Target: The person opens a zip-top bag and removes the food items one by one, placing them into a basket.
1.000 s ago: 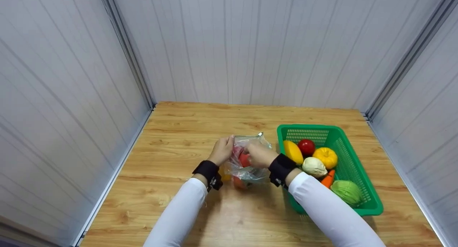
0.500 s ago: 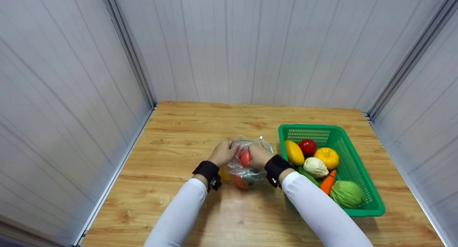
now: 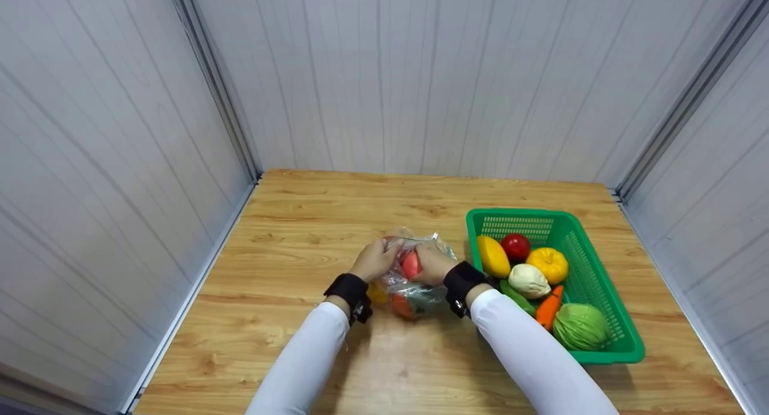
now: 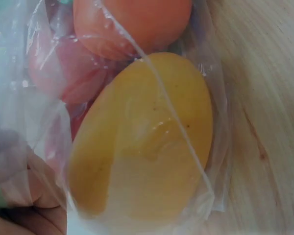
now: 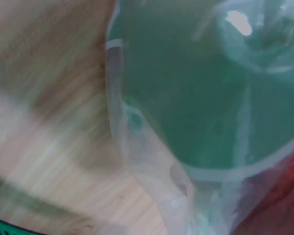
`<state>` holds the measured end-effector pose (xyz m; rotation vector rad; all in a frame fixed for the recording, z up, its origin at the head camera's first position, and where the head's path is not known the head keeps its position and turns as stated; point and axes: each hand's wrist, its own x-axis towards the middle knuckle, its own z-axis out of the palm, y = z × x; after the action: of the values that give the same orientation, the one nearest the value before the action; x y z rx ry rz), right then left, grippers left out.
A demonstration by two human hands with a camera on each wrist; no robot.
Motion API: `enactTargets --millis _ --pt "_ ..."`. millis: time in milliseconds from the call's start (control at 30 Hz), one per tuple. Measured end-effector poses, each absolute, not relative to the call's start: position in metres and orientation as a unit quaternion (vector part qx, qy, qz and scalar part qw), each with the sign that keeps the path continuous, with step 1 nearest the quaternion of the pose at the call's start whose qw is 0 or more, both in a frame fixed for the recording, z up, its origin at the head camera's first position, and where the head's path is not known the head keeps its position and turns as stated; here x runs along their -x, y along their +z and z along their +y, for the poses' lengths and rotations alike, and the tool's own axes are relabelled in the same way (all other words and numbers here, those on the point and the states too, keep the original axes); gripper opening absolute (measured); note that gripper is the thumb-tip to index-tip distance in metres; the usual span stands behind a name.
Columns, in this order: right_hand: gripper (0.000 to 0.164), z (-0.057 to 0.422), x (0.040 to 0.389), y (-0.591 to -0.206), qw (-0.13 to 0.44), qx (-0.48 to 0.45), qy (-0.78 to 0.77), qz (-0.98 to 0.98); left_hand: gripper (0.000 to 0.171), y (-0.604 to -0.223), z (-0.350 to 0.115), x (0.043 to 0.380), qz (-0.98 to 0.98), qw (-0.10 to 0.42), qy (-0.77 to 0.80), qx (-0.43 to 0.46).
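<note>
Both hands are at a clear plastic bag (image 3: 423,292) on the wooden table, in the middle of the head view. On the bag's left side, my left hand (image 3: 373,260) grips the film with curled fingers. My right hand (image 3: 434,265) holds the opposite side, and its fingertips are partly hidden. Between the hands a red, rounded piece (image 3: 411,265) shows. Through the film the left wrist view shows a yellow mango-like fruit (image 4: 142,142), an orange-red round piece (image 4: 134,27) and a pinkish one (image 4: 68,68). A large dark green piece (image 5: 196,93) fills the right wrist view.
Right of the bag stands a green basket (image 3: 601,283). It holds a yellow fruit (image 3: 492,257), a red apple-like fruit (image 3: 515,247), a yellow pumpkin (image 3: 547,265), a whitish vegetable (image 3: 528,281), a carrot (image 3: 550,308) and a cabbage (image 3: 581,326). Pale panels enclose the table.
My right hand has shifted slightly left and the left fingers have curled further over the bag's edge. The upper film, spread wider earlier, is now more bunched. The basket has stayed put.
</note>
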<state>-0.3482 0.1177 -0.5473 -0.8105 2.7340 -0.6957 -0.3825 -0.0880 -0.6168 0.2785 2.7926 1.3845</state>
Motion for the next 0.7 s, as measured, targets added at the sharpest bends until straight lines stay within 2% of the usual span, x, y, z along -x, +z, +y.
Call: enactTargets --millis 100,167,233,333,533,700 --pt "0.059 0.118 0.345 -0.546 0.107 0.267 -0.237 0.928 0.065 -0.619 -0.086 0.382 0.891 -0.011 0.445 -0.086" --pt "0.050 0.118 0.343 -0.545 0.105 0.268 -0.239 0.928 0.070 -0.637 -0.086 0.395 0.897 -0.017 0.436 -0.073" --pt "0.040 0.117 0.342 -0.544 0.099 0.273 -0.238 0.927 0.067 -0.645 -0.086 0.400 0.902 -0.021 0.427 -0.059" --pt "0.034 0.115 0.340 -0.542 0.092 0.268 -0.233 0.930 0.060 -0.656 -0.087 0.408 0.910 -0.019 0.413 -0.040" --pt "0.055 0.115 0.332 -0.532 0.108 0.247 -0.240 0.933 0.055 -0.667 -0.091 0.417 0.907 -0.016 0.419 -0.016" --pt "0.053 0.115 0.327 -0.522 0.078 0.260 -0.254 0.928 0.058 -0.663 -0.093 0.413 0.912 -0.025 0.410 -0.024"
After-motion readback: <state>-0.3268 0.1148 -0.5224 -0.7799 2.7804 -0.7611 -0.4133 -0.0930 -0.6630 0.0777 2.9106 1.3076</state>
